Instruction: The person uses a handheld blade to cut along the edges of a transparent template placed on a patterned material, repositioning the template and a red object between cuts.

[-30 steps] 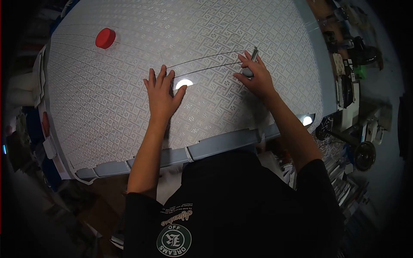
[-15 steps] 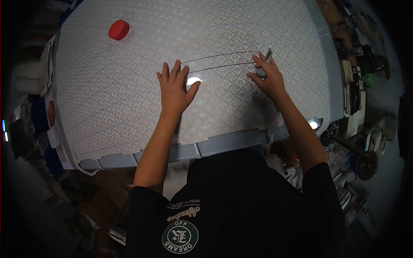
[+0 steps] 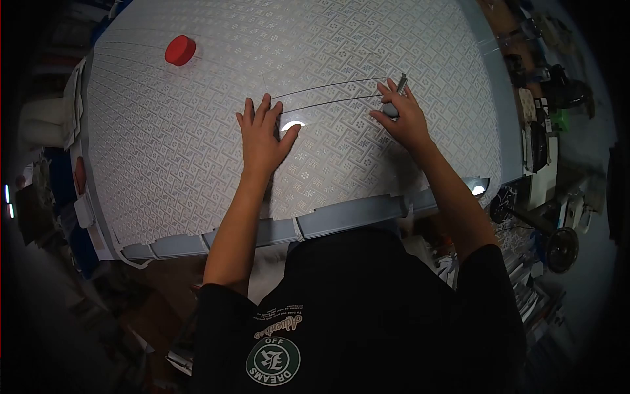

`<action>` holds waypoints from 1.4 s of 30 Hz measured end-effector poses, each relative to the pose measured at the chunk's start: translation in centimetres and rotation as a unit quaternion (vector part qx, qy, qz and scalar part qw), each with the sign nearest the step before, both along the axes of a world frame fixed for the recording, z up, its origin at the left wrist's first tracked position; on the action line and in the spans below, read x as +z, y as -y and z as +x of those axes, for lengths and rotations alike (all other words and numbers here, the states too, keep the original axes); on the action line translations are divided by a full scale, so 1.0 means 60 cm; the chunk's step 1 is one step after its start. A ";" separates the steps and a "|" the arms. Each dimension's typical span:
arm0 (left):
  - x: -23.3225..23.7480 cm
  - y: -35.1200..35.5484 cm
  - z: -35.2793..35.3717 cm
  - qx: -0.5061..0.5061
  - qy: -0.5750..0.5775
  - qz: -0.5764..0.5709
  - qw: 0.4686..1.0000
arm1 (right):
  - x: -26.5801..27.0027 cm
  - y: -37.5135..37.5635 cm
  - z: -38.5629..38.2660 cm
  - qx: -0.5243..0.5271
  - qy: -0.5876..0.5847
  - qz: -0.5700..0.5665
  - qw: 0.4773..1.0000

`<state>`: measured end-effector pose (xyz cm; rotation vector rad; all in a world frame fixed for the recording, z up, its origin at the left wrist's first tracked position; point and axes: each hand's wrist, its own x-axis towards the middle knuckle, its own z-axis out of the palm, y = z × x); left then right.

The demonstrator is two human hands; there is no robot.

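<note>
My left hand (image 3: 262,143) lies with spread fingers on the patterned cloth (image 3: 328,164), its fingertips at the left end of a clear strip (image 3: 335,96) with two dark edge lines. A bright reflection shows beside my left thumb. My right hand (image 3: 405,118) is at the strip's right end, its fingers closed around a small tool (image 3: 392,110) with a grey rounded body and a metal part (image 3: 401,83) that sticks out past the fingertips. What the tool is cannot be made out for certain.
A red round lid-like object (image 3: 180,50) lies on the cloth at the upper left. The table's grey front edge (image 3: 348,213) runs close to my body. Cluttered shelves and boxes stand beyond the right side, and a stack of papers (image 3: 73,105) at the left.
Both hands have shifted slightly left in the view, the right one with the tool in it. The red object appears slightly lower.
</note>
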<state>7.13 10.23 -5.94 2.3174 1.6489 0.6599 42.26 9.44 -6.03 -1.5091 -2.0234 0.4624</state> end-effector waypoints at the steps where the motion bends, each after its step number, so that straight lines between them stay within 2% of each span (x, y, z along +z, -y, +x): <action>1: 0.000 0.001 -0.001 0.000 -0.002 0.001 1.000 | -0.003 -0.001 0.000 0.000 -0.002 0.001 1.000; 7: -0.001 -0.001 -0.001 -0.010 -0.007 0.013 1.000 | 0.008 0.009 -0.005 -0.018 -0.024 0.010 0.999; 9: 0.000 -0.001 -0.002 -0.007 -0.014 0.005 1.000 | -0.005 0.014 -0.005 -0.096 -0.237 -0.011 0.967; 10: 0.000 -0.001 -0.002 -0.008 -0.013 0.007 1.000 | -0.013 0.014 -0.004 -0.097 -0.237 -0.009 0.967; 12: 0.002 -0.001 -0.001 -0.007 -0.014 0.007 1.000 | -0.015 0.012 -0.005 -0.160 -0.338 0.098 0.922; 13: 0.003 -0.001 0.000 -0.007 -0.014 0.007 1.000 | -0.005 0.018 0.001 -0.160 -0.338 0.098 0.922; 15: 0.007 -0.002 -0.001 -0.010 -0.009 0.014 1.000 | 0.026 0.043 0.019 -0.278 -0.382 -0.158 0.867; 16: 0.010 -0.002 0.000 -0.009 -0.010 0.014 1.000 | 0.035 0.052 0.027 -0.278 -0.382 -0.158 0.867; 18: 0.020 -0.010 0.004 -0.008 -0.035 0.061 0.997 | 0.051 0.064 0.038 -0.242 -0.289 -0.101 0.921; 22: 0.049 -0.053 0.066 0.012 -0.029 0.052 0.998 | 0.086 0.085 0.040 -0.241 -0.234 -0.037 0.941; 24: 0.054 -0.085 0.124 -0.020 -0.001 -0.049 0.999 | 0.085 0.086 0.045 -0.238 -0.159 -0.026 0.958; 26: 0.042 -0.108 0.184 -0.089 0.010 -0.044 0.995 | 0.086 0.084 0.034 -0.228 -0.147 -0.023 0.962; 27: 0.047 -0.106 0.211 -0.086 0.013 -0.044 0.995 | 0.087 0.080 0.026 -0.220 -0.139 -0.016 0.965; 29: 0.074 -0.107 0.261 -0.079 -0.086 -0.074 0.990 | 0.104 0.077 0.012 -0.212 -0.128 -0.044 0.968; 30: 0.088 -0.107 0.277 -0.080 -0.084 -0.077 0.990 | 0.109 0.079 0.007 -0.208 -0.120 -0.074 0.968; 32: 0.110 -0.106 0.300 -0.036 -0.169 -0.166 0.971 | 0.102 0.082 0.004 -0.207 -0.110 -0.085 0.968; 36: 0.113 -0.117 0.315 -0.030 -0.198 -0.190 0.961 | 0.080 0.082 0.006 -0.194 -0.088 -0.090 0.973; 38: 0.117 -0.125 0.316 -0.044 -0.198 -0.246 0.948 | 0.075 0.083 0.006 -0.191 -0.089 -0.094 0.973; 42: 0.124 -0.119 0.324 -0.030 -0.248 -0.217 0.944 | 0.075 0.085 0.003 -0.176 -0.095 -0.102 0.974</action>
